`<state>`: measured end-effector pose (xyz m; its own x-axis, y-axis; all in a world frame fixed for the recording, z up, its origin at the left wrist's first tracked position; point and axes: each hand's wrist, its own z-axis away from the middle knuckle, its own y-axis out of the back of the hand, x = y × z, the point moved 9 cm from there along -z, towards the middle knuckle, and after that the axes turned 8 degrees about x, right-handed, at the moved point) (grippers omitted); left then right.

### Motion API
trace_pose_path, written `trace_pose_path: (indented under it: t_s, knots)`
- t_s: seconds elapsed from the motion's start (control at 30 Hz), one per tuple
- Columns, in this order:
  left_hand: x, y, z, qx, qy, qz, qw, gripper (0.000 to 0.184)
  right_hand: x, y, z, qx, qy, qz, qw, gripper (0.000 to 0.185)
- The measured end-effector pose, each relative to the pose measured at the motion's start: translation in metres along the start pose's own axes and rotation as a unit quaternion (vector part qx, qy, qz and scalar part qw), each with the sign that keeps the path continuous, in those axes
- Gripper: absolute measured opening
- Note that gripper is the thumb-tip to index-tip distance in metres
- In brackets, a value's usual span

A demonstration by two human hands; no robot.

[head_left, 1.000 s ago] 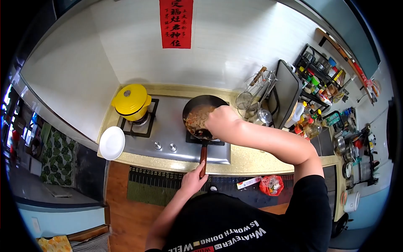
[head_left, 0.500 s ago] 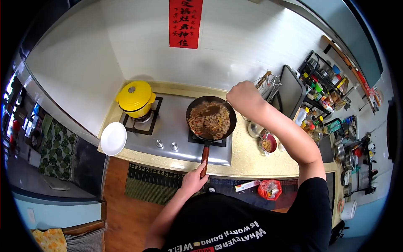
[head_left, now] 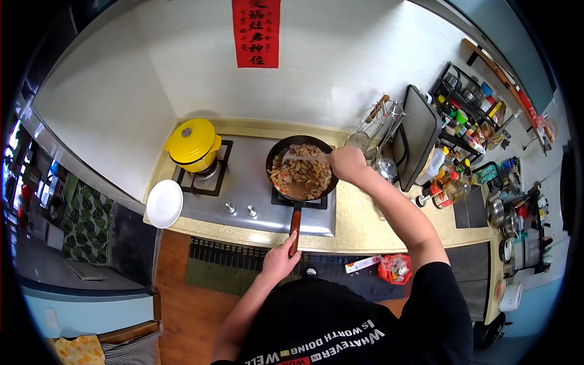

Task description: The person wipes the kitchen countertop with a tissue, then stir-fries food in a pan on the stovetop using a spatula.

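A dark frying pan (head_left: 273, 182) sits on the right burner of the steel stove (head_left: 243, 182). Cooked meat pieces with red and yellow bits (head_left: 310, 176) fill it. My left hand (head_left: 281, 258) is wrapped round the pan's brown wooden handle (head_left: 295, 225). At the pan's right rim, my right hand (head_left: 347, 163) is closed on a spatula (head_left: 304, 157), whose pale blurred blade lies over the food in the upper part of the pan. The fist hides the spatula's handle.
A yellow lidded pot (head_left: 193, 146) stands on the left burner. The white plate (head_left: 164, 204) rests at the counter's left edge. Right of the pan are a utensil holder (head_left: 377, 131), an upright dark board (head_left: 418, 137) and bottles (head_left: 447, 188). A red bag (head_left: 395, 269) lies on the floor.
My right hand first lifted away from over the pan to the upper right, then came down to the pan's right rim. Food has shifted in the pan. My left hand has kept its grip.
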<state>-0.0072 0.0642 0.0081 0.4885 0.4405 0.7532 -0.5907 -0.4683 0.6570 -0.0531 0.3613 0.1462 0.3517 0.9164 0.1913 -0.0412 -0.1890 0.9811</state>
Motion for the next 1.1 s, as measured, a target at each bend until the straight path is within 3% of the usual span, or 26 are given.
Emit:
trace_pose_path:
  t_s: [0.17, 0.27, 0.47, 0.6, 0.8, 1.1]
  knots:
    - [0.0, 0.0, 0.0, 0.008, 0.006, 0.013, 1.0, 0.07, -0.01, 0.047, 0.02, 0.038, 0.092, 0.067, 0.993, 0.017]
    - [-0.001, -0.001, 0.0, 0.024, -0.008, 0.01, 1.0, 0.07, -0.018, 0.09, 0.028, 0.127, 0.131, 0.046, 0.982, 0.019]
    - [0.002, 0.0, 0.0, 0.011, -0.001, 0.005, 1.0, 0.071, -0.027, 0.096, 0.002, 0.143, 0.205, 0.016, 0.968, 0.021]
    - [0.001, -0.002, 0.0, 0.018, -0.004, -0.008, 1.0, 0.071, -0.008, 0.044, -0.025, 0.044, 0.14, 0.053, 0.988, 0.022]
    - [-0.001, -0.003, 0.001, 0.02, 0.0, 0.006, 1.0, 0.071, 0.004, 0.076, -0.015, 0.045, 0.075, -0.069, 0.994, 0.017]
    - [0.001, -0.002, 0.0, 0.021, -0.003, 0.005, 1.0, 0.071, 0.017, 0.057, -0.01, 0.028, 0.042, -0.042, 0.998, 0.023]
